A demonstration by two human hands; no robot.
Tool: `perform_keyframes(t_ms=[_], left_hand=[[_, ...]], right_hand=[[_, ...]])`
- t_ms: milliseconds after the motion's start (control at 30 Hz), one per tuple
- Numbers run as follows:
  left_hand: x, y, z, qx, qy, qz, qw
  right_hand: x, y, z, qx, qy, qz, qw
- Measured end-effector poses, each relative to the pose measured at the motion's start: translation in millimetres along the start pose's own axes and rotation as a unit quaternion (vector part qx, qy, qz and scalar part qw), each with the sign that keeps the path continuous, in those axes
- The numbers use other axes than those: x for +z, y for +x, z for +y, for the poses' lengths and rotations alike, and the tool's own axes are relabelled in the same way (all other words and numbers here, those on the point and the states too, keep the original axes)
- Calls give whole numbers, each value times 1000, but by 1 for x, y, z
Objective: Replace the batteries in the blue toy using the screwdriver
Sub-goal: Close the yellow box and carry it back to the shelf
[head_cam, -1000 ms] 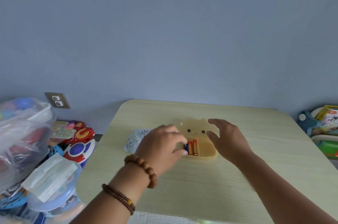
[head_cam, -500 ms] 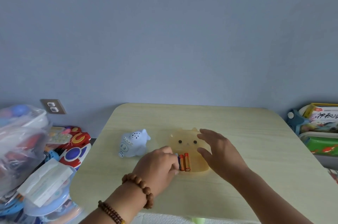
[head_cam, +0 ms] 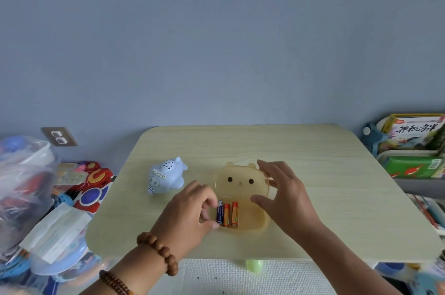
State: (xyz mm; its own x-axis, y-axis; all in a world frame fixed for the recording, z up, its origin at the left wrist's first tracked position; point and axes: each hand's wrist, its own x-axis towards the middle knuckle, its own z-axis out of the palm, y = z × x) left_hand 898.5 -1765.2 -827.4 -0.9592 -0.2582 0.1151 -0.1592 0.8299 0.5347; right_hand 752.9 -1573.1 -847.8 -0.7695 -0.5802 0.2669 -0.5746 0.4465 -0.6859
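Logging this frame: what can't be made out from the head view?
Screwdriver: none visible in the head view; possibly outside the frame.
Blue toy: battery cover hidden by the toy's own body.
Left hand: its curled fingers hide whether it has a grip on the dark battery.
Yellow tray: right rim covered by the right hand.
Bagged toys at the left edge: blurred, cut off.

On the pale table (head_cam: 337, 186) sat the blue toy (head_cam: 166, 178), just left of a yellow bear-faced tray (head_cam: 240, 174). In the tray's near left part lay a dark blue battery (head_cam: 219, 212) beside two orange batteries (head_cam: 230, 214). The left hand (head_cam: 190, 217) pinched the dark blue battery between thumb and forefinger. The right hand (head_cam: 286, 196), fingers spread, rested on the tray's right rim.
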Motion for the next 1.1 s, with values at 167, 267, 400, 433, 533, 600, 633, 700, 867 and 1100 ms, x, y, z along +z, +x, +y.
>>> perform_keyframes(t_ms=[167,267,400,433,533,600,633,700,867,1100], left_hand=[[-3,2,-3,-80,-33,-20,996],[-8,3,-7,-85,-53,-66,993],[-11,4,-7,-56,-66,-96,992],[-12,4,-6,-50,-63,-105,991],[-14,3,-7,-37,-54,-138,988],[-16,3,-9,-31,-44,-152,987],[-16,4,-10,-30,-42,-154,987],[-15,5,-11,-32,-42,-143,988],[-10,7,-8,-46,-32,-105,993],[-8,14,-11,-27,-27,-121,992]], right_hand=[[-7,-7,4,-40,65,11,997],[-10,-10,1,-67,100,32,992],[-14,-19,-5,-120,130,17,984],[-15,-23,-5,-134,125,1,983],[-12,-36,-2,-161,92,-69,980],[-8,-44,0,-175,64,-81,979],[-6,-47,1,-181,55,-78,979],[-3,-49,-1,-177,63,-71,980],[1,-44,-4,-109,62,-71,989],[-5,-30,-5,-59,-12,-148,987]])
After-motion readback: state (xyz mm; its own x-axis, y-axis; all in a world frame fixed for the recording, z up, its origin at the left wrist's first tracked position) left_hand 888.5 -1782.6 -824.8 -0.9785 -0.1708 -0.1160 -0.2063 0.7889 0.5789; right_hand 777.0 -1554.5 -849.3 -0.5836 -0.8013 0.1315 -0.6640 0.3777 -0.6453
